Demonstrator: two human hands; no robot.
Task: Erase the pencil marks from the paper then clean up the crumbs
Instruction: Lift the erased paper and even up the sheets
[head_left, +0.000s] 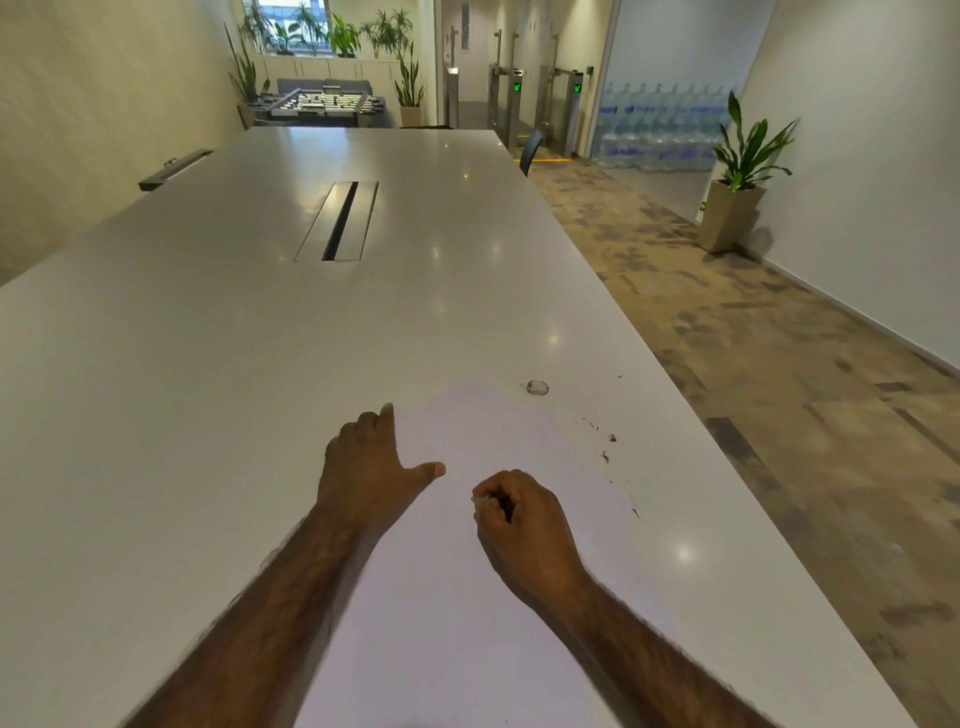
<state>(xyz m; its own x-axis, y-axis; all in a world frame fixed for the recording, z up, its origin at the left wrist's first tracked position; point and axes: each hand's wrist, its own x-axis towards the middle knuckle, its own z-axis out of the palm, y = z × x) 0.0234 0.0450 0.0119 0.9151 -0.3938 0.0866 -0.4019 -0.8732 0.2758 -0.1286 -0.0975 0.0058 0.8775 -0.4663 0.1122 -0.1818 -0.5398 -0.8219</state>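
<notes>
Your left hand (371, 470) lies flat on the left edge of the paper (498, 597). Its thumb is stretched out toward 3 o'clock and the index finger points toward 12 o'clock, so the hand is spread apart and grips nothing; it only presses the sheet down. The left forearm comes in from 7 o'clock, low over the desk (208, 364).

Your right hand (519, 525) is on the paper, just beside the left thumb but not touching it. The fingers are curled together into a loose fist, with the knuckles turned toward 10 o'clock. Something small and pale shows at the fingertips, but I cannot tell what it is. The right forearm enters from 5 o'clock.

The paper is white and lies near the right edge of the desk, under both hands. Dark crumbs (608, 452) are scattered on the desk at 2 o'clock from the right hand, just past the paper's right edge. A small round pale thing (537, 387) lies on the desk near the far corner of the paper.
</notes>
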